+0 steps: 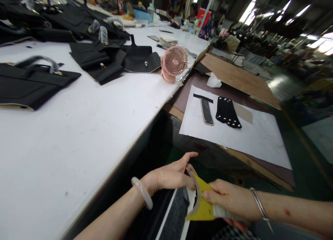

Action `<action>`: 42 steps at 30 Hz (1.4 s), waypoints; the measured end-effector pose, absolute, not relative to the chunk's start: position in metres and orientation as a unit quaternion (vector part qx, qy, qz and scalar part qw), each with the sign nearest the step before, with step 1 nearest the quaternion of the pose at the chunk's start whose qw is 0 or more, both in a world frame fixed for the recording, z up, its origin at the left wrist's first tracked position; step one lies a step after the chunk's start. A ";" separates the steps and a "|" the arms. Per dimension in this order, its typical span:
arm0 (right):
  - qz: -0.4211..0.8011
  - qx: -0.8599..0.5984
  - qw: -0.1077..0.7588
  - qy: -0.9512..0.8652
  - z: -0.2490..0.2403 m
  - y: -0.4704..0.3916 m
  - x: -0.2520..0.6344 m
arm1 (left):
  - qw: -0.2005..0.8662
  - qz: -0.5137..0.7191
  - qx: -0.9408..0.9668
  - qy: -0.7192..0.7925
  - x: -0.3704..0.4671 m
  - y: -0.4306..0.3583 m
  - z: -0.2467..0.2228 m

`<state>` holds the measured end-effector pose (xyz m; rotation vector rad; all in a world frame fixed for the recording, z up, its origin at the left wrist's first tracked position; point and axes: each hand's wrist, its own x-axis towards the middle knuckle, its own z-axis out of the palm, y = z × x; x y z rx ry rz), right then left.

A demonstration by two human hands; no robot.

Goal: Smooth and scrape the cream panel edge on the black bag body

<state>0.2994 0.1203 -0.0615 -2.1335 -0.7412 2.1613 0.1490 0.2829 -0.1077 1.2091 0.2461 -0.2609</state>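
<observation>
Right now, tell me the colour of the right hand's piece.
The piece is mostly yellow, shown in the head view.

Tool [204,202] in right hand [226,196], right of table [111,125]; fan [176,61] on table, right of bags [95,61].

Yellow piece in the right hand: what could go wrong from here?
The yellow piece could slip and drop, since the right hand holds it out beyond the edge of the white table. Its curved edge is also close to the left hand, so a sudden slip might scrape that hand.
</observation>
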 end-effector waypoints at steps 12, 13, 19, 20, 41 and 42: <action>0.676 -0.672 -0.013 -0.302 -0.057 0.133 0.298 | 0.834 -0.058 0.518 0.182 0.149 0.271 -0.106; 0.675 -0.667 -0.020 -0.316 -0.056 0.137 0.298 | 0.841 -0.041 0.506 0.188 0.149 0.270 -0.107; 0.692 -0.659 -0.011 -0.296 -0.065 0.140 0.288 | 0.822 0.044 0.512 0.246 0.142 0.268 -0.099; 0.698 -0.657 -0.001 -0.284 -0.068 0.137 0.285 | 0.812 0.050 0.524 0.253 0.138 0.269 -0.095; 0.579 -0.681 0.428 -0.135 -0.082 0.053 0.248 | 0.682 0.071 0.636 0.353 0.073 0.228 -0.088; 0.565 -0.678 0.451 -0.133 -0.084 0.062 0.249 | 0.680 0.072 0.637 0.357 0.075 0.227 -0.086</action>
